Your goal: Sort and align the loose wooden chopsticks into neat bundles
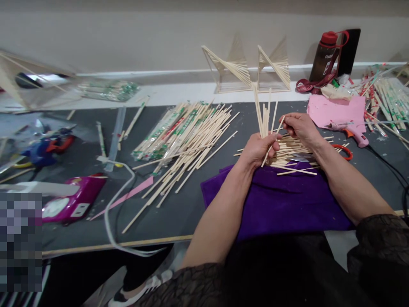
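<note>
My left hand (258, 150) is closed around a small upright bunch of wooden chopsticks (265, 117), whose ends fan out above the fist. A single tilted chopstick (278, 128) runs from the thumb of that hand up to my right hand (297, 125), which pinches its upper end between finger and thumb. Right behind and beneath both hands lies a pile of loose chopsticks (287, 155) on the grey table. Scissors with orange handles (344, 152) rest partly among them. A purple cloth (287, 200) is spread under my forearms.
Left of my hands lie more loose chopsticks (198, 145) and wrapped packs (159, 138). A pink glue gun (349, 131) is on the right, near pink sheets (338, 111). Stick-built models (231, 68) and a bottle (324, 59) stand along the wall. A white cable (110, 221) crosses the left edge.
</note>
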`<action>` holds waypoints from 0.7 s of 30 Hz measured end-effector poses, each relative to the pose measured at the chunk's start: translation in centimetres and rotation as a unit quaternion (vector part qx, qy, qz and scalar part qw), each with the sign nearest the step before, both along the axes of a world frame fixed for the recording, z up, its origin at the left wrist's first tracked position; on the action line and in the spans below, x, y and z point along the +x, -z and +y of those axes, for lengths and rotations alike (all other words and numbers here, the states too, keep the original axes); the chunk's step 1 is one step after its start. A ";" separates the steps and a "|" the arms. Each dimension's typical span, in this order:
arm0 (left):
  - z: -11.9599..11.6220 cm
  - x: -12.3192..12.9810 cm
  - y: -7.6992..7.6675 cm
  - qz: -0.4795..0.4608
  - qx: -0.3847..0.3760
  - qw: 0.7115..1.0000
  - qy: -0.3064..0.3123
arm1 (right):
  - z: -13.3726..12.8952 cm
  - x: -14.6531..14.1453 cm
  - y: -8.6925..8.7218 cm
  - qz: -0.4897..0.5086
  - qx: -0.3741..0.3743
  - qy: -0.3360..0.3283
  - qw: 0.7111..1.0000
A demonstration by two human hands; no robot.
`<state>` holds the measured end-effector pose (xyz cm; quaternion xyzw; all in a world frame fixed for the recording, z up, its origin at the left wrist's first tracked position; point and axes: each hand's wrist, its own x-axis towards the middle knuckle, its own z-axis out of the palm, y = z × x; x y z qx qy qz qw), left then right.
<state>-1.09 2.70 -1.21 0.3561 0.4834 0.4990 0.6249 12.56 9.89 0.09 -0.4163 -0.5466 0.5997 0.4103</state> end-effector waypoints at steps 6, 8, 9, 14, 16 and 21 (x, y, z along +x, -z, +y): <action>0.0 -1.1 -0.4 -0.124 -0.056 0.988 0.071 | -0.2 0.0 0.0 -0.007 0.034 0.008 0.999; 0.0 -1.5 -0.5 -0.151 -0.066 0.982 0.089 | -0.3 -0.2 -0.1 -0.011 0.048 0.014 0.999; 0.0 -1.6 -0.5 -0.162 -0.068 0.980 0.094 | -0.4 -0.2 -0.2 -0.012 0.054 0.018 0.998; -0.1 -1.9 -0.7 -0.191 -0.060 0.973 0.112 | -0.5 -0.2 -0.3 0.009 0.070 0.017 0.997; -0.2 -1.8 -0.8 -0.192 -0.055 0.973 0.116 | -0.6 -0.1 -0.4 0.029 0.064 0.005 0.997; -0.6 -1.5 -1.2 -0.196 -0.025 0.972 0.124 | -0.9 -0.3 -0.9 0.094 0.015 -0.026 0.995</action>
